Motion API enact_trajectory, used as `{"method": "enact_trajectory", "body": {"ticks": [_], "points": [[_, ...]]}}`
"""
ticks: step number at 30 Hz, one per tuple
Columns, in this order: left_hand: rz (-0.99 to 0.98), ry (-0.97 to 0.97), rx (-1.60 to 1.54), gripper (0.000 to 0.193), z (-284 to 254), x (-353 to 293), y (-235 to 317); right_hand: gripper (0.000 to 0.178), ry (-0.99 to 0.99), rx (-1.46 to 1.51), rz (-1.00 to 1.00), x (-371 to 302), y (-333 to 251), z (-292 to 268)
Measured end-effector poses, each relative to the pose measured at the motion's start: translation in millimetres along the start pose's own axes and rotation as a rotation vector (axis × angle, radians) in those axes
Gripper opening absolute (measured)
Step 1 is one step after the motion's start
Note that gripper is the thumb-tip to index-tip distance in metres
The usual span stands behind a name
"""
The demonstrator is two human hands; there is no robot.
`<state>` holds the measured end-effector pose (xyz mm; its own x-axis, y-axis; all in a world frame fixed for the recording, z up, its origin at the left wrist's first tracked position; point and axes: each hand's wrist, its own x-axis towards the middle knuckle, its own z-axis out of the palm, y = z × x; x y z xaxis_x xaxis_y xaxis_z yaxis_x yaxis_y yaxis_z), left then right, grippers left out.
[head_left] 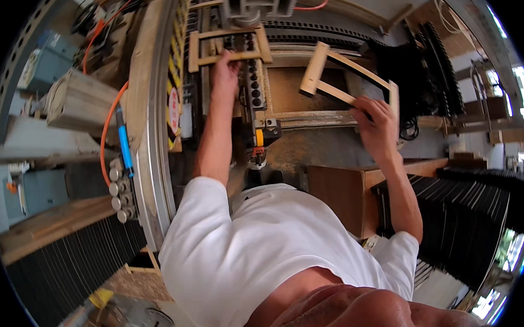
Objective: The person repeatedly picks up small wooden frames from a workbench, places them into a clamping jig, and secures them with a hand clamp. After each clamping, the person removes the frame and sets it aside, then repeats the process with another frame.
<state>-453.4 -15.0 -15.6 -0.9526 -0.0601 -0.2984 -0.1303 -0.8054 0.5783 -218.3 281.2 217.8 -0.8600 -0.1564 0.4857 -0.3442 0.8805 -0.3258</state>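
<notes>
Okay, from my end: left hand [226, 75] is at the near rail of the left frame [241, 56], which sits across the black-padded track [255, 85] just by the grey head [259, 1]. Can't tell if those fingers close round the rail or only press on it. Right hand [375, 119] is closed on the right frame [315, 70], gripping it near its right end, tilted and off to the side of the track. I read the step as handling the left frame at the machine, right one kept in hand. To do it well, I'd square the left frame to the track, keep fingertips on the near rail and out from under the head, and hold the right frame well apart so its free end can't knock the first. One-handed hold at one end will probably want to twist; I'd keep that wrist firm. Surface: brown bed [297, 90] looks dusty, so I'd expect slip and bad seating. Room: crowded shop, striped strip [176, 67] along the left, orange hose [107, 124] beyond the metal beam [148, 140], dark stack [455, 224] by the right elbow, brown cabinet [338, 198] beside it.
</notes>
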Motion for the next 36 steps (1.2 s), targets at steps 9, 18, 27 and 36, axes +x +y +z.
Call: {"method": "enact_trajectory", "body": {"ticks": [9, 18, 27, 36], "points": [[-0.073, 0.074, 0.03, 0.027, -73.6, -290.8, -15.5, 0.015, -0.08, 0.341, -0.399, 87.0, -35.0, 225.7], [0.069, 0.432, -0.051, 0.023, -90.0, -434.0, -47.1, 0.031, -0.089, 0.158, -0.538, 129.7, -50.0, 331.0], [0.187, 0.654, -0.281, 0.029, -179.6, -455.2, -98.1, 0.029, -0.264, -0.276, -0.661, 221.3, -45.5, 348.3], [0.203, 0.875, -0.245, 0.013, -197.7, -454.2, -111.5, 0.036, -0.482, -0.276, -0.497, 281.0, -25.8, 392.4]]}}
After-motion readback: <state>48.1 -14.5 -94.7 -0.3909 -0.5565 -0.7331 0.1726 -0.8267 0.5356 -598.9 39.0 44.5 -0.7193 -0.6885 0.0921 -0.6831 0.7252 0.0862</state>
